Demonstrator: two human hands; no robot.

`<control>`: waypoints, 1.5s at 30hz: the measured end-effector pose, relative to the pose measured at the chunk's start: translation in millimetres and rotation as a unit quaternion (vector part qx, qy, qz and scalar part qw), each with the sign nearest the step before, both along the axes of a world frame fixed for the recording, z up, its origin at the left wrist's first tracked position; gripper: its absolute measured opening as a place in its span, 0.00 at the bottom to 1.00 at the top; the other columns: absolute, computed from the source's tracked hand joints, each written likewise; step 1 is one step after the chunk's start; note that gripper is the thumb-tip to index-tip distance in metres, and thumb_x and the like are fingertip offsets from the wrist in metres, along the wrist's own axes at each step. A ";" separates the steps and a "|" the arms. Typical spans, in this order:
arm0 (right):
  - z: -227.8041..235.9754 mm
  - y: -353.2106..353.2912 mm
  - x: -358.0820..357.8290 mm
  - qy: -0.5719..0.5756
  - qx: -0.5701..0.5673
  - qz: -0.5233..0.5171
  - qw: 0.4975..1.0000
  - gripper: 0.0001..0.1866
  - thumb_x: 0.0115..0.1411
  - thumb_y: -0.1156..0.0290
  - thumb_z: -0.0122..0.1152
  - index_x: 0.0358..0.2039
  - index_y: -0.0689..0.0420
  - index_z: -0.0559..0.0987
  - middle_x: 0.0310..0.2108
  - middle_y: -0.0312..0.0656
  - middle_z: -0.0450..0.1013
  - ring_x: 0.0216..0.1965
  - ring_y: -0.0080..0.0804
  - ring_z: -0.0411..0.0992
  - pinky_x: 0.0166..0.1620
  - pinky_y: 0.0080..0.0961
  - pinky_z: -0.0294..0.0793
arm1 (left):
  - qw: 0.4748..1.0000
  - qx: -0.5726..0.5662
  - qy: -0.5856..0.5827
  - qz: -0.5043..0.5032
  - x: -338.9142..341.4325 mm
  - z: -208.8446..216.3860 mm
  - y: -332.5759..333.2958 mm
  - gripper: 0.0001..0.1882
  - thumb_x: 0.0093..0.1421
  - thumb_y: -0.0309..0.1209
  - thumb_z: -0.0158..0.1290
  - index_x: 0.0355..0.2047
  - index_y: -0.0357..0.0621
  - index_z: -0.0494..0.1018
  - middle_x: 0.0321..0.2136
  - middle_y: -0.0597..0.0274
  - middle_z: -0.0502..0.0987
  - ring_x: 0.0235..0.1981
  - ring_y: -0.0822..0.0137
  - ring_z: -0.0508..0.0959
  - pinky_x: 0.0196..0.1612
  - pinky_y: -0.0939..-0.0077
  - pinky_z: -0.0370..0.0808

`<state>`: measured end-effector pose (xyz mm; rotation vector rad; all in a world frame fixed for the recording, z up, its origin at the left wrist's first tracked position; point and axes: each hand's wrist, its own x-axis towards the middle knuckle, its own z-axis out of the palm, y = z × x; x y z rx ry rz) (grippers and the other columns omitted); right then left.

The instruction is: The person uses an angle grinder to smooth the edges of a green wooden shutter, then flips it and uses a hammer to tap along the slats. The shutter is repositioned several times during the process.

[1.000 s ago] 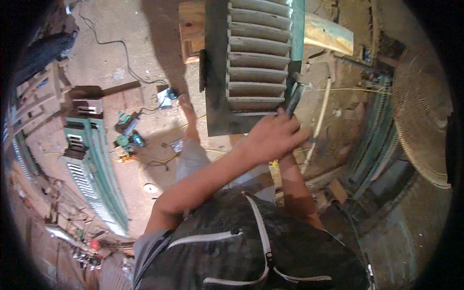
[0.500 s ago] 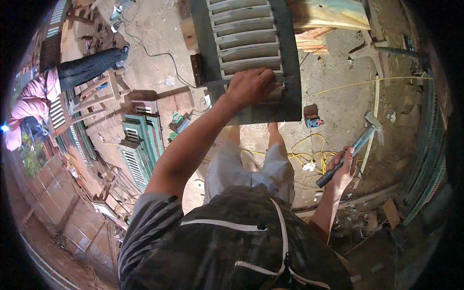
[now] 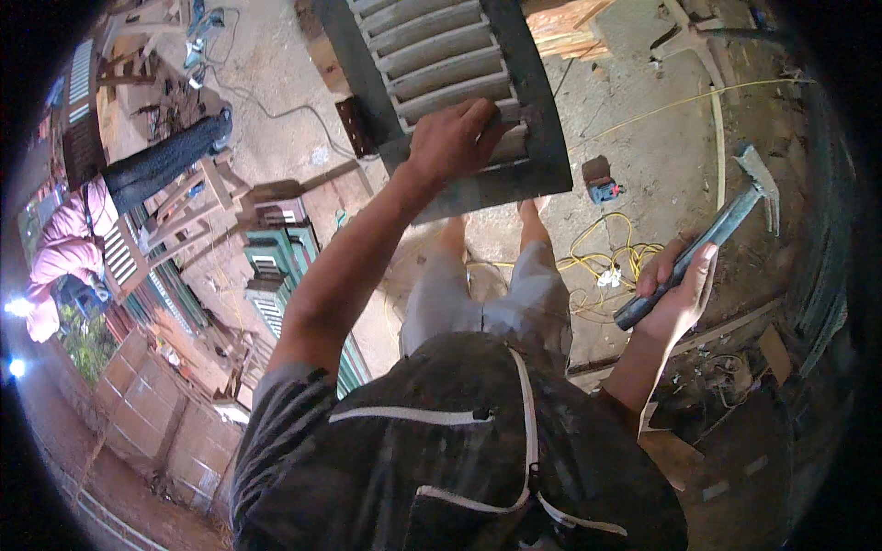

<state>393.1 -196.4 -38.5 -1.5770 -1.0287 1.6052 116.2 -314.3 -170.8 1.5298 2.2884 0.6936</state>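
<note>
Right grip (image 3: 678, 286) is wrapped tightly around the dark handle of a claw hammer (image 3: 724, 228) with a grey-blue shaft and a metal head. Its forearm is extended outward to the right, clear of the body, and the hammer head is pointed forward and outward over the floor. By the left grip (image 3: 455, 142), palm down and with bent fingers, the lower slats of a dark-framed louvered shutter panel (image 3: 441, 69) with pale grey slats are touched; whether a slat is pinched cannot be told. The left arm is stretched forward with its elbow slightly bent. The panel is positioned ahead of the body, its near edge just beyond the bare feet.

Below, the dusty tan floor (image 3: 666, 188) is crossed by a yellow cord (image 3: 494, 264), loosely coiled on the right near a small blue-and-black tool (image 3: 604, 191). On the left, green louvered shutters (image 3: 276, 248) are laid together, and farther off a person in a pink top (image 3: 69, 239) is seen bent beside a wooden stand (image 3: 216, 188).
</note>
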 end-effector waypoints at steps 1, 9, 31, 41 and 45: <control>1.4 -0.9 -4.9 -0.006 0.007 0.002 1.000 0.24 0.72 0.44 0.52 0.44 0.57 0.71 0.19 0.33 0.62 0.13 0.22 0.58 0.15 0.22 0.58 | 1.000 -0.009 -0.016 0.014 0.1 3.7 4.0 0.09 0.63 0.39 0.59 0.39 0.51 0.75 0.31 0.54 0.81 0.29 0.48 0.82 0.28 0.52 0.78; -84.0 -64.5 -20.5 -0.027 -0.057 0.124 0.990 0.28 0.72 0.53 0.56 0.64 0.55 0.66 0.22 0.32 0.65 0.13 0.21 0.59 0.15 0.22 0.62 | 0.994 0.035 -0.091 -0.040 33.2 1.2 -43.4 0.24 0.57 0.36 0.60 0.52 0.43 0.70 0.42 0.43 0.79 0.42 0.39 0.80 0.42 0.50 0.79; -112.8 -86.5 -131.8 0.112 0.119 0.463 0.871 0.20 0.68 0.52 0.60 0.46 0.58 0.80 0.32 0.37 0.73 0.33 0.32 0.72 0.39 0.28 0.73 | 0.858 0.170 -0.349 0.336 32.0 132.8 -104.7 0.19 0.63 0.44 0.64 0.40 0.38 0.80 0.31 0.58 0.78 0.37 0.64 0.78 0.44 0.65 0.75; -11.5 -127.3 -137.6 0.016 -0.058 0.492 0.868 0.16 0.68 0.53 0.62 0.30 0.52 0.79 0.19 0.28 0.67 0.18 0.18 0.63 0.21 0.23 0.59 | 0.838 0.411 0.205 0.294 -37.5 311.0 -246.5 0.36 0.54 0.43 0.70 0.56 0.35 0.70 0.53 0.44 0.74 0.58 0.48 0.72 0.60 0.52 0.68; -10.1 -110.6 -136.1 -0.053 -0.044 0.502 0.862 0.18 0.66 0.51 0.66 0.28 0.52 0.76 0.18 0.27 0.64 0.17 0.19 0.60 0.21 0.25 0.59 | 0.735 0.305 0.447 0.409 1.9 508.4 -357.1 0.24 0.60 0.43 0.61 0.47 0.35 0.74 0.45 0.51 0.76 0.48 0.55 0.76 0.54 0.58 0.72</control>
